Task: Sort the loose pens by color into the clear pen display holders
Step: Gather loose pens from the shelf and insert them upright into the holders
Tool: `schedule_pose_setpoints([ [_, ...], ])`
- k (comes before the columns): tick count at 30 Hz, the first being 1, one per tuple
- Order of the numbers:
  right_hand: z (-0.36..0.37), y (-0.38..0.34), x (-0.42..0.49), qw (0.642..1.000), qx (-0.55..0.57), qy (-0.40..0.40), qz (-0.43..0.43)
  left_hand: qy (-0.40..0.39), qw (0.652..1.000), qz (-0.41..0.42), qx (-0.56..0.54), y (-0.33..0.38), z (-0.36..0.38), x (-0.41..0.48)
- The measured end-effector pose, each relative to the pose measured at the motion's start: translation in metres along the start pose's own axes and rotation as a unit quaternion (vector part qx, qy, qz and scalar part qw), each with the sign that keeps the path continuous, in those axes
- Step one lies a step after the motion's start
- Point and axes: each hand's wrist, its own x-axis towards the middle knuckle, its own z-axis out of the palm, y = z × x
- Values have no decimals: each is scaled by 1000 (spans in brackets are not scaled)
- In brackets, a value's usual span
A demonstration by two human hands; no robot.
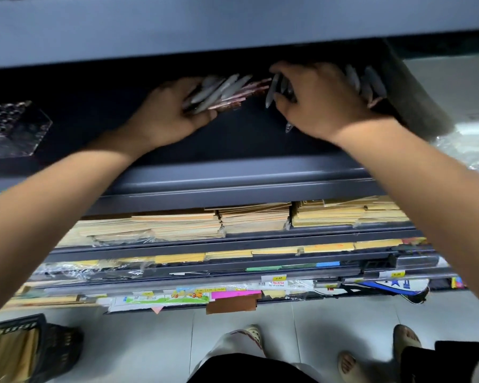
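Left hand (172, 117) is clamped round a pen bundle (219, 92): grey caps, reddish barrels. Right hand (318, 103) is curled on a couple of grey pens (273, 91), just right of the bundle. Further pens (368, 81) are seen far right, too blurred to tell what holds them. A clear holder (14, 128) sits well left on the dark shelf (233, 142). Step judged: pens being split by colour. Next move calls for one colour group to be carried to a holder.

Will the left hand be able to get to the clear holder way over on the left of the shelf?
Probably yes. The left hand, gripping a bundle of pens, has only dark shelf between it and the clear holder.
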Motion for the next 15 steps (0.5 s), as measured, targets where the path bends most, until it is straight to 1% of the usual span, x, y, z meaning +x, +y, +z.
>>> schedule_pose_setpoints([
  [2,6,-1,24,998,4,-63,-1,3,1000,2,-13,-2,4,-2],
  [4,14,-1,46,992,29,-123,16,10,1000,-2,-18,-3,6,-1],
  [6,23,0,60,986,55,-158,16,18,1000,1,-21,-7,8,0],
  [10,34,-3,75,981,80,-176,22,16,999,28,-23,-9,8,2],
  [13,35,-13,84,978,83,-193,7,10,998,58,-4,-6,7,3],
  [15,35,-21,88,974,101,-201,1,20,997,73,0,-4,7,3],
])
